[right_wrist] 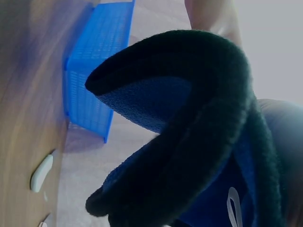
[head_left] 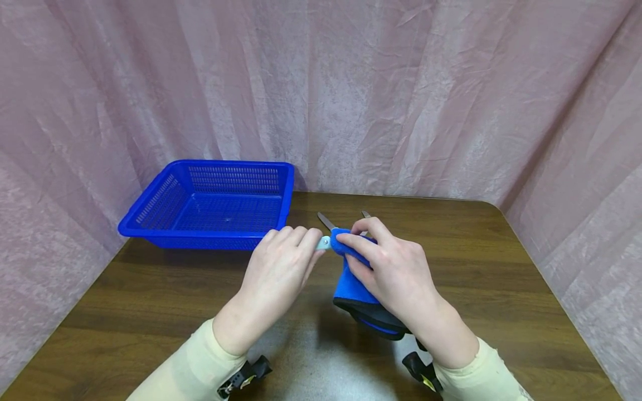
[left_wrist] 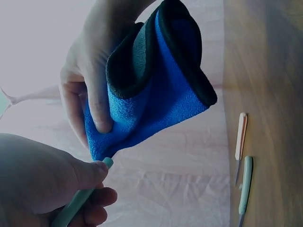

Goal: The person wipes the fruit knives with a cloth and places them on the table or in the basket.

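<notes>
My left hand (head_left: 281, 264) grips the mint-green handle (head_left: 325, 243) of a knife. Fingers of my right hand (head_left: 396, 267) pinch a blue cloth (head_left: 353, 284) with black edging, folded where the knife enters it, so the blade is hidden. The cloth's loose end hangs toward me. Beyond the hands, two more knives lie on the table. In the left wrist view, one has a mint-green handle (left_wrist: 245, 184) and the other a pale handle with an orange-brown strip (left_wrist: 241, 135). Only their blades (head_left: 326, 221) show past the hands in the head view.
A blue plastic basket (head_left: 220, 243) with mesh sides stands at the back left of the brown wooden table (head_left: 501, 289), its bare floor showing. Pink curtains (head_left: 341, 100) hang behind the table and along its sides.
</notes>
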`<state>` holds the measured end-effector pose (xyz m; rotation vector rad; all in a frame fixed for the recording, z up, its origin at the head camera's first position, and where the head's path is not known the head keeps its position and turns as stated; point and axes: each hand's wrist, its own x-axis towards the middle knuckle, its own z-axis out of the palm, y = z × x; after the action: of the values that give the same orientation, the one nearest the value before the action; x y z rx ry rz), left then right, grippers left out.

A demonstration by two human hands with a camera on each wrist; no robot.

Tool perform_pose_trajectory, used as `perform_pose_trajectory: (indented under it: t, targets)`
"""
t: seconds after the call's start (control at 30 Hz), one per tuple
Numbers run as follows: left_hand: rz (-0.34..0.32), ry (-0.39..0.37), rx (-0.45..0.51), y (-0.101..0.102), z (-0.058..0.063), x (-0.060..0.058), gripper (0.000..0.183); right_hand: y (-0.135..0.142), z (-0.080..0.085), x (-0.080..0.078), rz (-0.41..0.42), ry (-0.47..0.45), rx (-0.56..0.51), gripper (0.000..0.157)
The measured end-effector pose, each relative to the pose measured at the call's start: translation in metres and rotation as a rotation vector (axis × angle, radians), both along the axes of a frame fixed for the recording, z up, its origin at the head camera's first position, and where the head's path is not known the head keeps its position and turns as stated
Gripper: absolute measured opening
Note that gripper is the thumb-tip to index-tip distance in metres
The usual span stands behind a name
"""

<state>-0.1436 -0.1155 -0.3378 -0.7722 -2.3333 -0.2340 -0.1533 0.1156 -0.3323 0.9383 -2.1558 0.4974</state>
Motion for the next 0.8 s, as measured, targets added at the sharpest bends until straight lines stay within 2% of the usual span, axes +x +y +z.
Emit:
perform_pose_trajectory:
  t: [0.8]
  targets:
    - [0.010,0.013,0.021,-0.002,0.002,0.000,0.022,0.025,0.005,-0.013,-0.103,-0.042,-0.014,0.033]
